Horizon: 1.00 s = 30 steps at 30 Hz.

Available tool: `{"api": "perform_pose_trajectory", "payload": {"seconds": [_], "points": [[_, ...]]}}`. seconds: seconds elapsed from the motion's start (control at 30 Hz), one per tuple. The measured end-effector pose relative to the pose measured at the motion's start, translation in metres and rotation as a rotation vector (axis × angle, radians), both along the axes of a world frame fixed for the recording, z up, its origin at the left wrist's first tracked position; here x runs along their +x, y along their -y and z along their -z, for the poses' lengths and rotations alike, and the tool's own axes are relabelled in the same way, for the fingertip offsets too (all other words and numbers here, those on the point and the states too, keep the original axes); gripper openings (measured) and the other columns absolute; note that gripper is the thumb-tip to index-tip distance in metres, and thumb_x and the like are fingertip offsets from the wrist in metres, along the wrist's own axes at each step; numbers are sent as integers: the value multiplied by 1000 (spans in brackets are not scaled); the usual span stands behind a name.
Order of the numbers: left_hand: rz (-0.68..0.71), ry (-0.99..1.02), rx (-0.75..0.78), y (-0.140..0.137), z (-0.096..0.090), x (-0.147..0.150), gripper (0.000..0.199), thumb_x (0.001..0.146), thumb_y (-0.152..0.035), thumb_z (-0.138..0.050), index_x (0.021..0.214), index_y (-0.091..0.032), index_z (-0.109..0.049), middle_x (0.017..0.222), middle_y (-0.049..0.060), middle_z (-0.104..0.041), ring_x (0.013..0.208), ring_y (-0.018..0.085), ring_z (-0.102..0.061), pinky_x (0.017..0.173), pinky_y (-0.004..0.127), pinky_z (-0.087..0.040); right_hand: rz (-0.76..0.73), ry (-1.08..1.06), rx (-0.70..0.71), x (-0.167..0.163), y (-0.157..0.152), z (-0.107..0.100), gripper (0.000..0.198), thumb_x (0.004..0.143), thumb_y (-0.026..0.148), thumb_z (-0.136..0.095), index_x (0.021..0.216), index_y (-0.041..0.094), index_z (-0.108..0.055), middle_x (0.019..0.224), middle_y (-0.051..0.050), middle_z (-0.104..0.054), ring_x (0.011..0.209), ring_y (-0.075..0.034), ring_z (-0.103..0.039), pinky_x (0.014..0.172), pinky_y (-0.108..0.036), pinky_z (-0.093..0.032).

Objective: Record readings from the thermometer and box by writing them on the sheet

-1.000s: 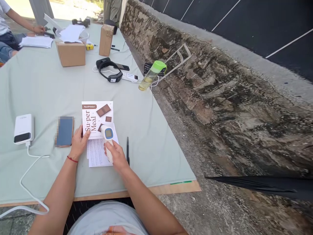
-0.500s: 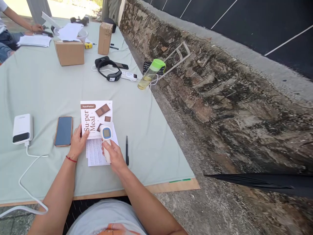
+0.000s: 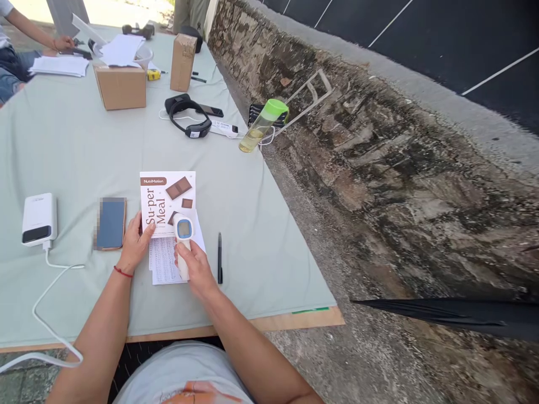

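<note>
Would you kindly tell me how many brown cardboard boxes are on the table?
2. A wide brown cardboard box lies at the far left with papers on top; a tall upright cardboard box stands to its right. Others may be hidden.

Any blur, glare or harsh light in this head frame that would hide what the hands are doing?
Head view: hard sunlight, sharp focus. The phone is blurred out. The right hand grips the thermometer, display legible, no glare. The left hand rests on the Su-per Meal pack. Top left corner is overexposed.

The white packet [image 3: 167,196] reads "NutriMotion" on a brown tag and "Su-per Meal" in brown letters; the sheet's [image 3: 162,261] print is too small to read.
</note>
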<state>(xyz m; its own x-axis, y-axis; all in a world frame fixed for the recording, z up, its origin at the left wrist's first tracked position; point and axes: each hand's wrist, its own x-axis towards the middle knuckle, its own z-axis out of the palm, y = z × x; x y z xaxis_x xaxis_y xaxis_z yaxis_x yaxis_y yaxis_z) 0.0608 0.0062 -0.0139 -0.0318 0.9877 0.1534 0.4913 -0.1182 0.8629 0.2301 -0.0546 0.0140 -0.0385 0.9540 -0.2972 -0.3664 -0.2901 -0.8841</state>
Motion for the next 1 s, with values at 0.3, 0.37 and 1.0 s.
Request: {"api": "perform_pose_trajectory", "payload": {"seconds": [0.3,0.37,1.0], "points": [[-10,54,-66,0,-5,0,62,85,-63,-61,130,-21,-59,116,10,-70,100,27,-64,87,40,-51,-27,7,24,3,0,-4,45,71,59,-75,95,23,-63,68,3,-54,64,-15,-48,63,-29,-44],[-7,53,-76,1,-7,0,61,86,-63,-60,130,-22,-59,118,10,-70,100,27,-65,86,40,-52,-23,46,48,6,3,-7,45,72,59,-73,95,23,-64,72,2,-57,68,-16,-51,65,-29,-45],[-18,53,-115,-3,-14,-6,63,83,-64,-62,130,-22,-60,115,9,-73,92,26,-67,83,39,-54,130,250,188,60,26,-30,39,80,57,-69,96,21,-67,82,-2,-64,75,-19,-55,68,-31,-46]]}}
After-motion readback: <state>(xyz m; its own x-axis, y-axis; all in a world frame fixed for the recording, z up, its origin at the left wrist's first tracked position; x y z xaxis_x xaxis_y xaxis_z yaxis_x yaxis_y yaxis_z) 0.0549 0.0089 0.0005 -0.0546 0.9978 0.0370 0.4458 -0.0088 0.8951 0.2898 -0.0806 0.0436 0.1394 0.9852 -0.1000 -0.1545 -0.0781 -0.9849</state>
